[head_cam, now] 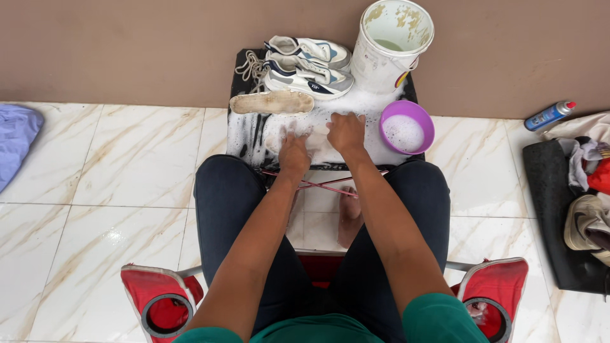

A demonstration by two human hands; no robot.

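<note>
Head camera, looking down at a person seated in a red folding chair (162, 298) on pale marbled floor tiles. Both bare hands press on a soapy insole (314, 141) lying flat in white foam on a low black board (244, 136) in front of the knees. The left hand (294, 154) rests flat on the insole's near end, fingers closed down onto it. The right hand (346, 132) bears on its far part, fingers curled; whether it clutches a brush or cloth cannot be told. A second insole (272, 102), tan and dirty, lies just behind, across the board. Beyond it a pair of white and grey sneakers (308, 65) sits against the brown wall, laces trailing left. A stained white bucket (389, 44) stands at the board's far right corner, and a purple bowl (407, 126) of suds sits just beside the right hand. Far right, a spray can (549, 115) lies near a dark mat (549, 216) heaped with clothes and shoes
</note>
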